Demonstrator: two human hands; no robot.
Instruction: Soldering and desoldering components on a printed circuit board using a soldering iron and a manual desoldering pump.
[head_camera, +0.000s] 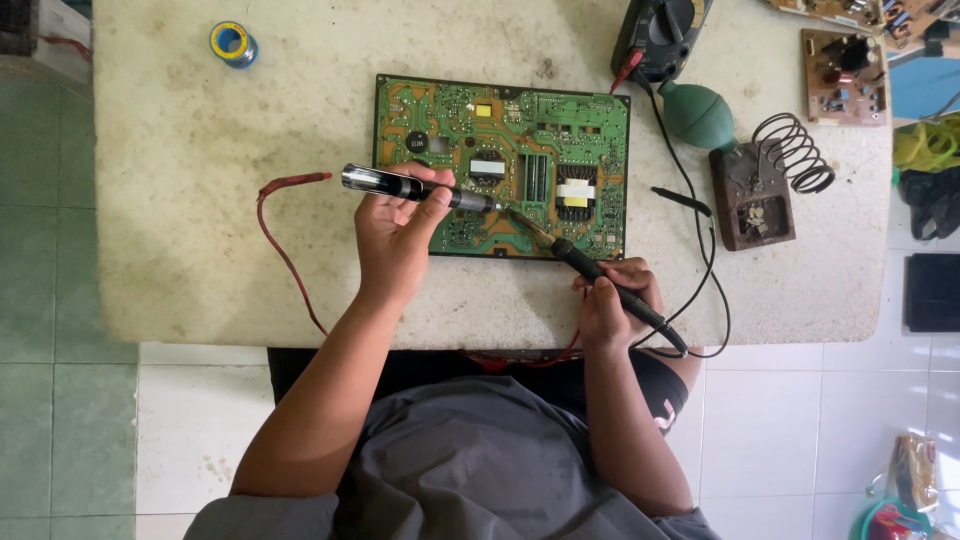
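Note:
A green circuit board (450, 120) lies flat in the middle of a worn white table (190, 200). My left hand (395, 240) grips a silver and black desoldering pump (400, 185), its tip resting on the board's lower edge. My right hand (615, 300) holds a black soldering iron (600, 275) like a pen. The iron's tip meets the pump's tip at the same spot on the board.
A red test probe (295, 181) lies left of the board, a black probe (680, 200) to the right. A multimeter (660, 35), green rubber blower (697, 115), coil iron stand (760, 190), solder spool (232, 43) and brown boards (845, 75) sit on the table.

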